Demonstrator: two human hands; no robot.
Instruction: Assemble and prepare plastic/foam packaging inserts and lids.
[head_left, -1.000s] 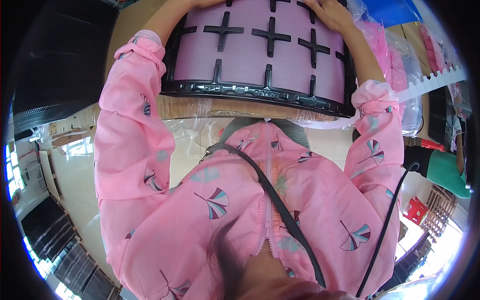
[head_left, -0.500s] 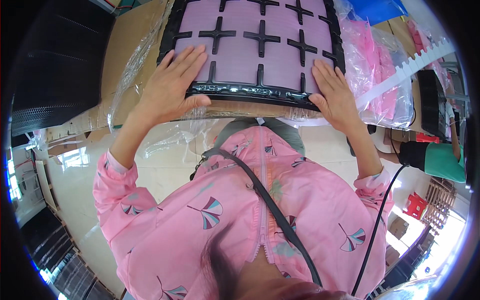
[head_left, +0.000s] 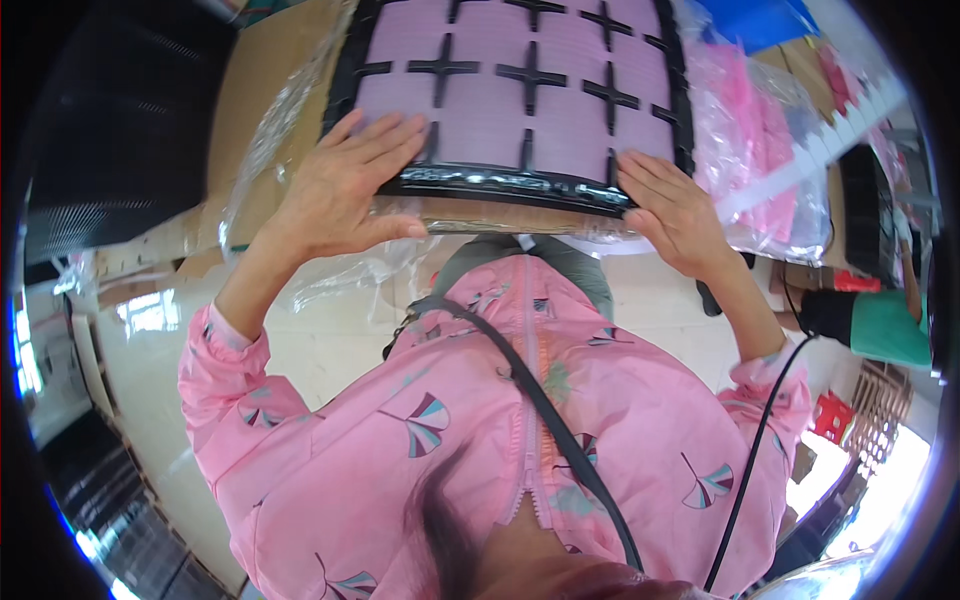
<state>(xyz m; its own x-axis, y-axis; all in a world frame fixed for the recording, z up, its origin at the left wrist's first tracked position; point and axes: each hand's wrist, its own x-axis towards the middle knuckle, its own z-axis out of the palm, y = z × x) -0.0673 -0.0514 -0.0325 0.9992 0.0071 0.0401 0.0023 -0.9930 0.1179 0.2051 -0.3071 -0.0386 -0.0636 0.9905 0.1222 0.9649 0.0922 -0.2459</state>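
Observation:
A black plastic frame (head_left: 515, 188) with raised crosses lies in front of me, a ribbed lilac sheet (head_left: 480, 115) showing between its bars. Over the frame's near left corner, my left hand (head_left: 345, 185) rests with fingers stretched out and thumb apart. My right hand (head_left: 678, 212) lies at the near right corner, fingers extended along the top and thumb by the front edge. Neither hand is wrapped around anything. The palms hide both near corners, and the frame's far end is cut off by the view's top.
Cardboard (head_left: 255, 120) and clear plastic film (head_left: 290, 130) lie beneath and left of the frame. Pink pieces in clear bags (head_left: 765, 150) and a white notched strip (head_left: 820, 145) are at right. Black perforated panels (head_left: 120, 130) stand far left. A person in green (head_left: 890, 325) is at right.
Both hands have shifted slightly toward me at the frame's near corners, with the right fingers lower on its edge. The frame sits slightly farther right in view.

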